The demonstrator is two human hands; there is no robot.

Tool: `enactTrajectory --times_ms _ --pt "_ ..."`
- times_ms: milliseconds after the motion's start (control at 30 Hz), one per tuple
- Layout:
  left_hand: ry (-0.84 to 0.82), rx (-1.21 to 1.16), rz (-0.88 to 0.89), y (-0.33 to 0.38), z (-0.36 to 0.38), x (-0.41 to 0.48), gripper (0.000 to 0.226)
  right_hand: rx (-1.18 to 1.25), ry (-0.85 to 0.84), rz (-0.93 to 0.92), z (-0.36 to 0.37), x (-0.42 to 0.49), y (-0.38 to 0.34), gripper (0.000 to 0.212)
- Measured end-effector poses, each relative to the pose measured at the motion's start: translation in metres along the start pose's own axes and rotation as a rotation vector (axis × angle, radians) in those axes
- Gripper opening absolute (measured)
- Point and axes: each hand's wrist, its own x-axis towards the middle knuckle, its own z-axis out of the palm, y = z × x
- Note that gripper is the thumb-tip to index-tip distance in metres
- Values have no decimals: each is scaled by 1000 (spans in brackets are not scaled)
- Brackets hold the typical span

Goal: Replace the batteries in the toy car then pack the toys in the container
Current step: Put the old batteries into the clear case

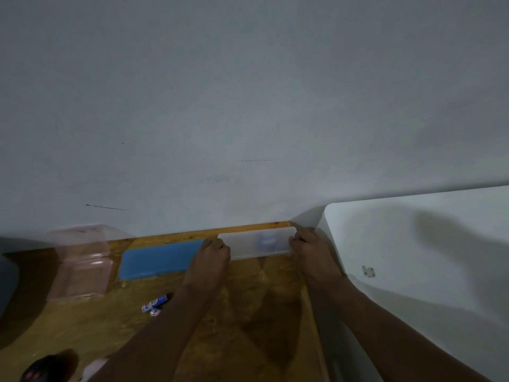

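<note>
A translucent white container (256, 242) stands at the far edge of the wooden table (248, 312), against the wall. Something bluish shows faintly through its side. My left hand (213, 253) grips its left end and my right hand (305, 248) grips its right end, fingers curled over the rim. A blue lid (159, 259) lies flat just left of the container. Two or three loose batteries (155, 304) lie on the table near my left forearm. A dark toy with red marks (41, 370) sits at the bottom left corner, partly cut off.
A clear pinkish plastic box (81, 266) stands at the left, near the wall. A white cabinet or appliance (413, 257) borders the table on the right. A grey wall (248, 106) fills the upper view. A dark curved object (8, 277) shows at the left edge.
</note>
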Motion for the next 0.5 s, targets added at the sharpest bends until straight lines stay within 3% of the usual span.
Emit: enactTrajectory --times_ms 167,233,333,500 --pt "-21 -102 -81 5 -13 -6 31 -183 -29 -20 -8 -18 -6 38" --pt "-2 -153 -86 7 -17 -14 39 -378 -83 -70 -7 -24 -3 53" --pt "19 -226 -116 11 -20 -36 49 -647 -40 -236 -7 -41 -13 54" --pt "96 -237 -122 18 -27 -80 54 -632 10 -274 -1 -82 -34 52"
